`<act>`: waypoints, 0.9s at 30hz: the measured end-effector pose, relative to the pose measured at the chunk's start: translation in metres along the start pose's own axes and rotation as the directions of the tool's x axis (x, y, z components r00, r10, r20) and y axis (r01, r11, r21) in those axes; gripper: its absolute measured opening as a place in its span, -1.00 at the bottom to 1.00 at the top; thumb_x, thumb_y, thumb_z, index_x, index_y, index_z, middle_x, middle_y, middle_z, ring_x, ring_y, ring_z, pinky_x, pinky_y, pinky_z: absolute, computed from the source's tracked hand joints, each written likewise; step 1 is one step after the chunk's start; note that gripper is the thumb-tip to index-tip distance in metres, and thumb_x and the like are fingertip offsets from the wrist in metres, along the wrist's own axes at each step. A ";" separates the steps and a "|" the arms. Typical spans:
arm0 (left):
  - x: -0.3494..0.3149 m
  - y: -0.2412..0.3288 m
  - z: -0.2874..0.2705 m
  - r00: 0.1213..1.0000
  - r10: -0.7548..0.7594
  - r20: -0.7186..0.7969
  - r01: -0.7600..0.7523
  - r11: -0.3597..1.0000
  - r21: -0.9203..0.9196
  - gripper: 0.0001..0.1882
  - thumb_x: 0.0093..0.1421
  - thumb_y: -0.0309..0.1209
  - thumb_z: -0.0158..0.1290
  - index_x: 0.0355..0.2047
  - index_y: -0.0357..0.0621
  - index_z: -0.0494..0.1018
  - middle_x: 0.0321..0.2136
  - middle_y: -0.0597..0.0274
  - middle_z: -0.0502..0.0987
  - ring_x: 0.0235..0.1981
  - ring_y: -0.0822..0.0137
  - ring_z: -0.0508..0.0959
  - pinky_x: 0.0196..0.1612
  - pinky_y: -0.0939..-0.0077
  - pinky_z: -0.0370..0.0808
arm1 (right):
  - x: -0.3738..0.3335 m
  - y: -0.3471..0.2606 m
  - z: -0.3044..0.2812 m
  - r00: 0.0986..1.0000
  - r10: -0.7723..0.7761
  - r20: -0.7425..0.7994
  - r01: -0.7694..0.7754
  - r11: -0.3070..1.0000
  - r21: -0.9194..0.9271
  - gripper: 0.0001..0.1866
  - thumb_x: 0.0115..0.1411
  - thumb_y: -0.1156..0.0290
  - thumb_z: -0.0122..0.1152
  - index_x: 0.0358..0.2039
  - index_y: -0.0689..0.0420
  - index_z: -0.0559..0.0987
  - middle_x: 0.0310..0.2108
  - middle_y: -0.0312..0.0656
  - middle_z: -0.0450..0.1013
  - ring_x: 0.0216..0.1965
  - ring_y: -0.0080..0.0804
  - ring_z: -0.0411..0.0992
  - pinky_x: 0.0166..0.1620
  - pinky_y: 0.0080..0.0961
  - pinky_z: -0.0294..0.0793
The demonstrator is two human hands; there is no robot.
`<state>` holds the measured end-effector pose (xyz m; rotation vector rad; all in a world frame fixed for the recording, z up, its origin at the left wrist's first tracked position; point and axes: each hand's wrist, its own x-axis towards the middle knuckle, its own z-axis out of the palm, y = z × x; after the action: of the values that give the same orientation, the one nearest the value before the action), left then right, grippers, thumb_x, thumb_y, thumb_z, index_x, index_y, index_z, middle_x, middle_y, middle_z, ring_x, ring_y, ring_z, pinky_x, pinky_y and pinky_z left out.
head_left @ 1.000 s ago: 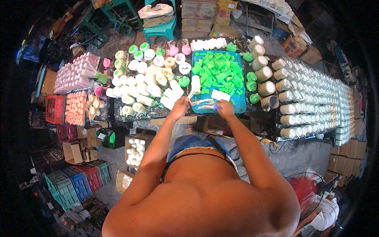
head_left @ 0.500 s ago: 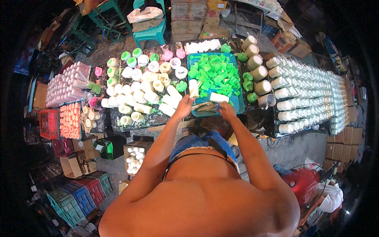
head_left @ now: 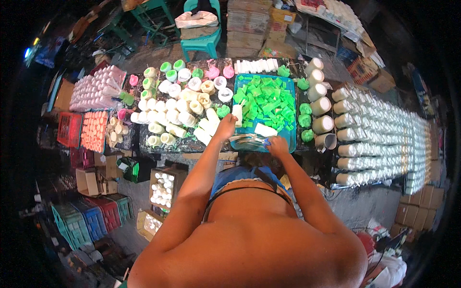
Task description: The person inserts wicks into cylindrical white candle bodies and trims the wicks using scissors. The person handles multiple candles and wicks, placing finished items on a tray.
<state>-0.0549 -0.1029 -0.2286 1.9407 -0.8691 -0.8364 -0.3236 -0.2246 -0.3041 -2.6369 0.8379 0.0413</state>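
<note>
- Head view: the right hand (head_left: 278, 146), lying at four o'clock from the left, is curled round a blue item (head_left: 267, 142) too small to identify; pale strands (head_left: 248, 139) fan from it toward nine o'clock.
- The left hand (head_left: 227, 127) pinches a white cylinder (head_left: 237, 113), tilted slightly, at its one o'clock; thin strands show at the cylinder's top.
- Step in hand, as I judge it: pairing this cylinder with strands. A next move would call for a steady left grip and one strand singled out on the right.
- At the right hand's eleven o'clock, a white block (head_left: 265, 129) lies in the blue tray (head_left: 249, 126).
- Beyond, toward twelve, green pieces (head_left: 266, 98) fill the tray on the table (head_left: 187, 145).
- Farthest, at the left hand's eleven, stands a green chair (head_left: 199, 45).
</note>
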 end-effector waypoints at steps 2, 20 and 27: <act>0.000 0.008 0.003 0.998 -0.041 -0.046 0.039 0.999 -0.037 -0.63 0.48 -0.17 -0.15 -0.15 -0.27 0.46 -0.33 -0.08 0.55 -0.24 -0.05 0.54 -0.10 0.14 0.43 | -0.003 0.007 -0.003 0.987 -0.064 -0.144 0.075 0.994 0.073 -0.75 0.10 0.21 0.37 -0.28 0.09 0.72 -0.25 -0.09 0.63 -0.24 -0.02 0.56 -0.11 -0.18 0.52; -0.044 0.083 0.055 0.986 -0.164 0.014 0.108 0.577 -0.810 -0.76 0.54 -0.16 -0.19 -0.08 0.04 0.41 -0.33 0.49 0.40 -0.37 0.59 0.38 -0.33 0.61 0.34 | 0.050 -0.110 -0.089 0.946 0.307 -0.103 0.060 0.145 0.988 -0.78 0.22 0.39 0.34 -0.18 0.25 0.72 -0.45 -0.38 0.57 -0.40 -0.71 0.37 -0.28 -0.61 0.41; -0.055 0.078 0.062 0.980 -0.195 -0.029 0.079 0.523 -0.849 -0.77 0.53 -0.16 -0.17 -0.06 0.03 0.39 -0.30 0.47 0.39 -0.33 0.57 0.39 -0.29 0.56 0.36 | 0.036 -0.100 -0.085 0.932 0.264 -0.248 0.119 0.423 0.898 -0.80 0.18 0.37 0.38 -0.29 0.25 0.71 -0.50 -0.28 0.54 -0.42 -0.60 0.39 -0.28 -0.54 0.41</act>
<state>-0.1540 -0.1163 -0.1752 1.1449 -0.1215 -0.9754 -0.2450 -0.1993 -0.1962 -1.5334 0.7592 -0.7109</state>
